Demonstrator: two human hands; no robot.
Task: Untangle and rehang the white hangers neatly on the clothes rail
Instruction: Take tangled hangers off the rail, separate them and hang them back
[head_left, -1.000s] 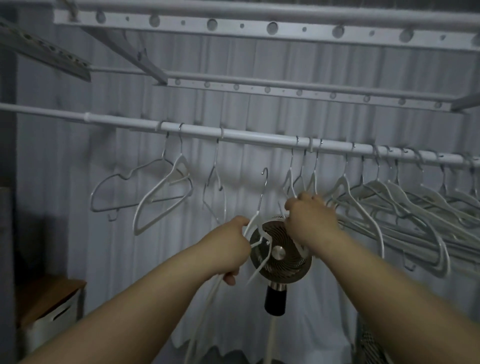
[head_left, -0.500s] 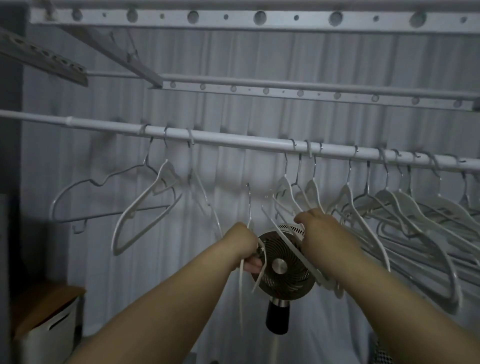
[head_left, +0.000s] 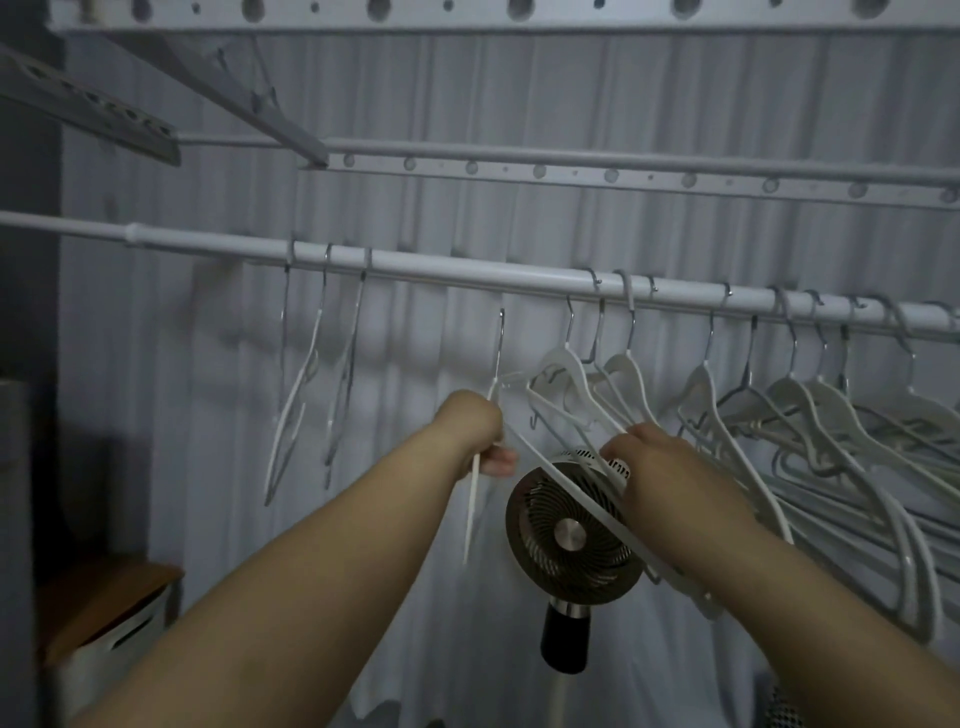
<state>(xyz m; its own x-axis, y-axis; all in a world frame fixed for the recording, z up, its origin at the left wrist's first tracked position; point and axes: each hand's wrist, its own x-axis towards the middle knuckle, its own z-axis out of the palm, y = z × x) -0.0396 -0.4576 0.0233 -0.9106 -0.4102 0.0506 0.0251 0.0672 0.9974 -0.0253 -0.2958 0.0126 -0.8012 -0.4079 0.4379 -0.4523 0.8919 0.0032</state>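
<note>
- L hand (head_left: 475, 434) is fisted tight round a white hanger (head_left: 474, 499) seen edge-on; its thin arm pokes down below the fist, and its metal hook (head_left: 500, 338) sticks up free, just under the clothes rail (head_left: 467, 270) w/o touching it.
- R hand (head_left: 660, 467) is curled over a 2nd hanger (head_left: 576, 491), fingers (head_left: 621, 441) folded down on the upper edge. Its long bar slants from near the L hand down past the R wrist, crossing in front of the fan (head_left: 569, 535).
- Can't tell if the two held hangers are linked where they meet, between the hands.
- Rail runs L to R across the room, dipping slightly to the R.
- 3 hangers (head_left: 311, 374) hang apart on the L stretch, turned nearly edge-on.
- Small group (head_left: 597, 374) hooked on the rail right above the R hand, arms overlapping.
- Big bunch (head_left: 831, 431) crowds the R end, leaning and overlapping, hooks close together.
- Fan is round, dark grille, on a stand behind the hands, in front of the pale curtain (head_left: 519, 104).
- White bin w/ wood lid (head_left: 104, 613) at low L.
</note>
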